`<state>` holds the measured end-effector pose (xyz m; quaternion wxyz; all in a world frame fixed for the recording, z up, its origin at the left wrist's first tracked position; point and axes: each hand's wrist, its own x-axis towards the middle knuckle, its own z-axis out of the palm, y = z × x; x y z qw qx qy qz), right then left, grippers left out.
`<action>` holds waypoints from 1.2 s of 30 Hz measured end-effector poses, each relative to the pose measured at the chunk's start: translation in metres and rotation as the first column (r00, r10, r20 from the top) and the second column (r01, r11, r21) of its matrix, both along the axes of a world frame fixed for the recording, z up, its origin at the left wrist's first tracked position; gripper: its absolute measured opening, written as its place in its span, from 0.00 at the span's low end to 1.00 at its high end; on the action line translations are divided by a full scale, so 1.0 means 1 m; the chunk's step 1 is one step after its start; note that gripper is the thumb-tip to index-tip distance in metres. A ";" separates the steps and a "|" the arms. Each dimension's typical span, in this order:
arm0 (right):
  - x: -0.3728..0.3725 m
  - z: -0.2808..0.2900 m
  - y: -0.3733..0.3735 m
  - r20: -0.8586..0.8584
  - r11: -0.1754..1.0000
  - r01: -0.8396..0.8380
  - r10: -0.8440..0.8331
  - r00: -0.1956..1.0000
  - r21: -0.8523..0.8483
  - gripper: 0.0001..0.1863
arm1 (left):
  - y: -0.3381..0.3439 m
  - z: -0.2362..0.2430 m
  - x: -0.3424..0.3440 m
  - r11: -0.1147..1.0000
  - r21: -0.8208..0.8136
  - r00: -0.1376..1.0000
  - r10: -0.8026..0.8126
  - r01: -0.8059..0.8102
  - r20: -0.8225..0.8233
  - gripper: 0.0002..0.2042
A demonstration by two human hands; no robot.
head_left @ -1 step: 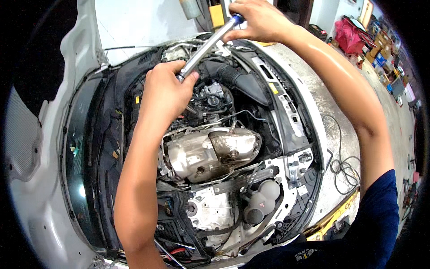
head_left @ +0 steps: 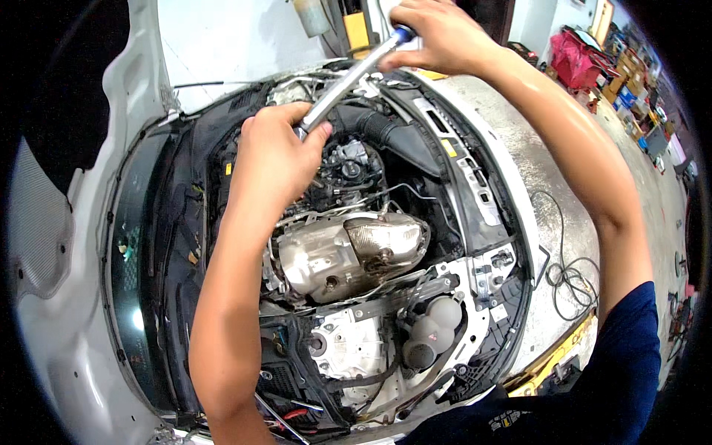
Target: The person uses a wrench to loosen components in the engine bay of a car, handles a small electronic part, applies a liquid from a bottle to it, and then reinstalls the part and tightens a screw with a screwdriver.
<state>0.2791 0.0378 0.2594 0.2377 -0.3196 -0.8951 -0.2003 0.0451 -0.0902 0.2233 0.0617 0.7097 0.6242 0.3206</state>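
now we've got our left hand (head_left: 278, 156) closed round the lower end of a long silver wrench (head_left: 352, 83), the tip hidden, so we can't tell what it bears on. our right hand (head_left: 445, 37) is curled over the blue end, thumb beside the shaft. small change: that end has swung slightly rightward since the last frame, so we'd judge the wrench is being worked, not parked. it slants above the engine (head_left: 348, 170), the black intake duct (head_left: 415, 146) to its right. nearer us, a shiny metal heat shield (head_left: 315, 259), then the grey lobed reservoir (head_left: 437, 334); out right, a dark cable (head_left: 567, 278) loops across the floor (head_left: 534, 152).
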 end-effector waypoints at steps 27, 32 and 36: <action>0.609 -0.334 -0.614 0.341 -0.202 0.837 -0.940 -0.020 -0.509 0.04 | -0.188 -0.348 0.503 0.782 -0.234 0.802 -0.597 0.578 -0.013 0.33; 0.814 -0.493 -0.520 0.490 -0.076 0.804 -0.825 0.281 -0.589 0.05 | -0.108 -0.427 0.554 0.984 -0.174 0.887 -0.115 0.040 -0.447 0.34; 0.921 -0.642 -0.442 0.679 0.202 0.841 -0.510 0.527 -0.501 0.08 | -0.092 -0.467 0.575 0.937 -0.180 0.829 0.162 -0.299 -0.535 0.36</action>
